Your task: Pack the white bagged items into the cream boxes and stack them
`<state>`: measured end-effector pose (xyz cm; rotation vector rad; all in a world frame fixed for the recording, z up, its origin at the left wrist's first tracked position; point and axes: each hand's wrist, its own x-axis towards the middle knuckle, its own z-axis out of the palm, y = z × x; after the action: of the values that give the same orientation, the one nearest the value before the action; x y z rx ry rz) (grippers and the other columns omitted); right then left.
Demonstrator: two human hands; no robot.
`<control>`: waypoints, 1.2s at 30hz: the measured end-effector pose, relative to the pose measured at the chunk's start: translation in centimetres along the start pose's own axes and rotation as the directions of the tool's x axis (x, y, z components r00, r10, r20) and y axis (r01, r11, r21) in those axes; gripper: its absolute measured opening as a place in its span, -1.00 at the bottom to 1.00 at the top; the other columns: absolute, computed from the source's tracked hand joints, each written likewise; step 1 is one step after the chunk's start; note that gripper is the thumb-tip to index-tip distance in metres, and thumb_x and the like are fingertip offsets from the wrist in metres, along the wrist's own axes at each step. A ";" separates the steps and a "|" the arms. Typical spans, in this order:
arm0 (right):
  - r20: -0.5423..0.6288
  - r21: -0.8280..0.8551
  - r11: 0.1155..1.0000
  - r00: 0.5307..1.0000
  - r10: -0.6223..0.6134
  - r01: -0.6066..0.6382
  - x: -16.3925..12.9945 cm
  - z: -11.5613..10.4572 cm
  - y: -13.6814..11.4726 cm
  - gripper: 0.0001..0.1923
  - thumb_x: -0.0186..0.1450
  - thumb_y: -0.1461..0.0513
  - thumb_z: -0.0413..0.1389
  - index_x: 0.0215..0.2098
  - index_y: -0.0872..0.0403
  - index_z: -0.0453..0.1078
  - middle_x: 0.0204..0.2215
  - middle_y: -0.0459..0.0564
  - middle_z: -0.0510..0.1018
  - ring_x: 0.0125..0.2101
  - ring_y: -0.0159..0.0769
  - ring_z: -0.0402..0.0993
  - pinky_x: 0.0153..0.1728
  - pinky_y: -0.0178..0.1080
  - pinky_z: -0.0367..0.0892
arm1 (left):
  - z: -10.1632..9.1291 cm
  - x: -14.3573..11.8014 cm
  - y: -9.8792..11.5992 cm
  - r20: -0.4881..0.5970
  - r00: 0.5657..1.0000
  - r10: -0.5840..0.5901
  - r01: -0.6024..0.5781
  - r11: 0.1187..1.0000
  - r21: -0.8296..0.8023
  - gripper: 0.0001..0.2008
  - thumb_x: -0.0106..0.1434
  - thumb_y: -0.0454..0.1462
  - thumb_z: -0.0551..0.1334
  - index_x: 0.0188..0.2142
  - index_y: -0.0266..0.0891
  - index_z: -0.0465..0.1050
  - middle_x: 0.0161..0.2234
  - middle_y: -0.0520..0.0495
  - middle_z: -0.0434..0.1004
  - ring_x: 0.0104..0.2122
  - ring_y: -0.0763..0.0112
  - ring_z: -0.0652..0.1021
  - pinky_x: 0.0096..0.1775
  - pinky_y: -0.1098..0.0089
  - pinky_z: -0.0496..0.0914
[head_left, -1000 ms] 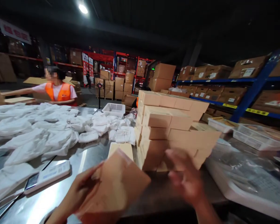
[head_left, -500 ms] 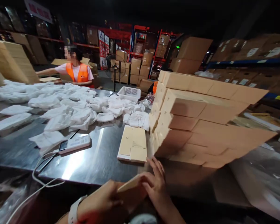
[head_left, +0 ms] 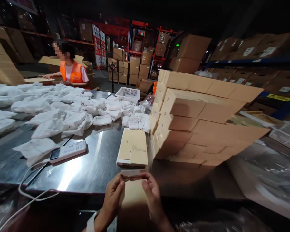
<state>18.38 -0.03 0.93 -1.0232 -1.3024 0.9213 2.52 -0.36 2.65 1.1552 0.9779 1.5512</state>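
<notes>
In front of me, a small tan cardboard box (head_left: 133,206) is held between my two hands at the table's near edge. My left hand (head_left: 113,195) grips its left side, thumb on top. My right hand (head_left: 152,195) grips the right side in the same way. A pale end flap (head_left: 132,173) shows at the far end between my fingers; the box's near end is in shadow. Just beyond my hands, a closed tan box (head_left: 135,145) with small printing lies flat on the metal table (head_left: 99,161).
Right of it stands a tall stack of tan boxes (head_left: 193,112). Many white wrapped packages (head_left: 70,119) cover the table's left and far side. A corded handheld device (head_left: 69,150) lies at left. A white basket (head_left: 128,94) and a person in an orange vest (head_left: 73,73) are beyond.
The box in my hands has turned from a slanted position to face straight ahead, and my hands now hold its two sides. The co-worker's outstretched arm has drawn in. My view has shifted right.
</notes>
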 end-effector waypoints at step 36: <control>-0.380 -0.189 0.972 0.902 -0.204 0.140 2.2 -4.9 -6.2 -0.74 0.41 0.04 0.10 -0.28 0.03 0.46 -0.26 0.05 0.69 -0.49 -0.28 0.66 -0.47 -0.26 0.58 | 0.1 -1.5 -3.7 -0.135 0.976 -0.173 0.152 0.977 -0.150 -0.60 0.09 -0.18 0.44 -0.09 -0.11 0.45 -0.14 -0.03 0.65 -0.19 0.20 0.68 -0.22 0.35 0.59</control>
<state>23.21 -0.17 7.49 -1.1283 -1.1084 0.4471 3.55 -0.89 -1.14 0.8515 1.0174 1.5620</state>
